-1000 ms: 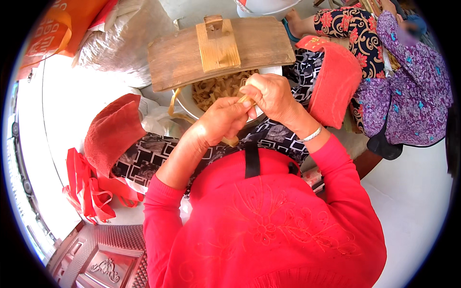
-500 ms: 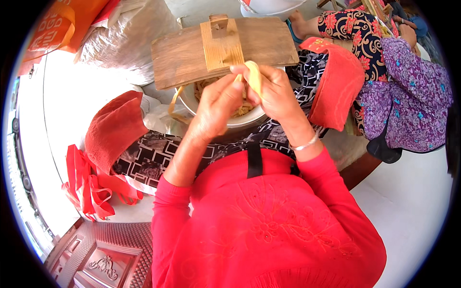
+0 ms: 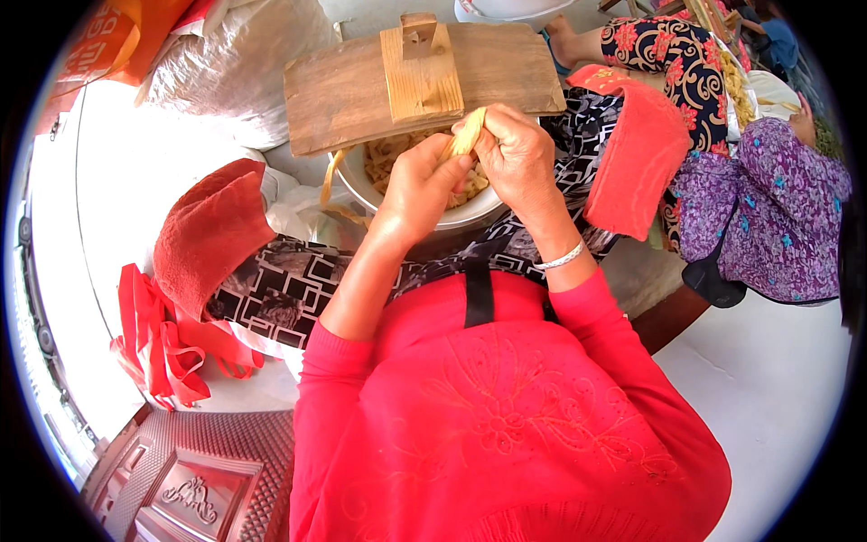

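Note:
Both hands meet over a white basin (image 3: 354, 183), gripping one pale yellow strip (image 3: 466, 137). My left hand (image 3: 417, 185) pinches its lower end between thumb and fingers. Folded over beside it, the top of the strip is held by my right hand (image 3: 522, 158). What the strip is made of cannot be told. Inside the basin lie several tan, yellowish pieces (image 3: 396, 155), partly hidden by my hands. A brown wooden board (image 3: 510, 72) spans the far side of the basin, with a lighter wooden block (image 3: 423, 86) fixed on it. Another yellowish strip (image 3: 330, 176) hangs over the basin's left rim.
Red cloths (image 3: 212, 226) cover my knees on both sides. Stuffed translucent bags (image 3: 244, 72) stand at the far left, and red straps (image 3: 163, 339) lie on the floor. A person in purple floral clothing (image 3: 777, 217) sits close by at the right. Another pale tub (image 3: 510, 9) stands beyond the board.
The yellow strip's loop, which hung broad over my right fingers, is now narrower and bunched between both hands. My hands remain close together over the basin. The neighbour's arm has shifted, showing yellowish pieces there.

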{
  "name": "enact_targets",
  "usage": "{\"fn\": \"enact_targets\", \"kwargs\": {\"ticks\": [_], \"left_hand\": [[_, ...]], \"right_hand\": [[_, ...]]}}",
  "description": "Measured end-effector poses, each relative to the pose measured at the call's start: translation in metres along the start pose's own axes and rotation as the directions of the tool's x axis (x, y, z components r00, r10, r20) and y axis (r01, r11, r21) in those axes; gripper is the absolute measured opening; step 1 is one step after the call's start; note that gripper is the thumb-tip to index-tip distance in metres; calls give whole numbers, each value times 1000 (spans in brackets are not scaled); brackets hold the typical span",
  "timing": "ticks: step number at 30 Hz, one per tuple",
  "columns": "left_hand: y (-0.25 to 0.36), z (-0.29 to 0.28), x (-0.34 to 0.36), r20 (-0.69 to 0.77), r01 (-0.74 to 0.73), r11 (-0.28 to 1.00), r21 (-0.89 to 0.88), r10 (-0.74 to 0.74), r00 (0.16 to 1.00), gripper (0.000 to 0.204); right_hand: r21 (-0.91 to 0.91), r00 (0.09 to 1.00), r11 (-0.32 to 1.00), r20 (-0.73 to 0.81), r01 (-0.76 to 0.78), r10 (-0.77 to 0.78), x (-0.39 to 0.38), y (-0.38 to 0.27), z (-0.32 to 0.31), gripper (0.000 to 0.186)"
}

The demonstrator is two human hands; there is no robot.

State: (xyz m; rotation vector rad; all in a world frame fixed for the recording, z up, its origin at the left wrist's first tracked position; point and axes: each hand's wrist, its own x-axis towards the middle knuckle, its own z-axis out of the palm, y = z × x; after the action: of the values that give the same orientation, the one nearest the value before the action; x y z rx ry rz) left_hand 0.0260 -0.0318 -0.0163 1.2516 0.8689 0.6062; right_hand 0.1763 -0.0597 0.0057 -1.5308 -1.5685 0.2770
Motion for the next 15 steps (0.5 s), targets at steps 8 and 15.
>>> {"fn": "enact_targets", "kwargs": {"ticks": [8, 15], "left_hand": [[-7, -2, -10, 11, -461, 635, 620, 580, 814, 27], [17, 1, -13, 35, -447, 748, 491, 496, 867, 28]], "right_hand": [[640, 622, 114, 666, -760, 413, -42, 26, 18, 30], [756, 758, 222, 492, -616, 427, -38, 13, 21, 15]]}}
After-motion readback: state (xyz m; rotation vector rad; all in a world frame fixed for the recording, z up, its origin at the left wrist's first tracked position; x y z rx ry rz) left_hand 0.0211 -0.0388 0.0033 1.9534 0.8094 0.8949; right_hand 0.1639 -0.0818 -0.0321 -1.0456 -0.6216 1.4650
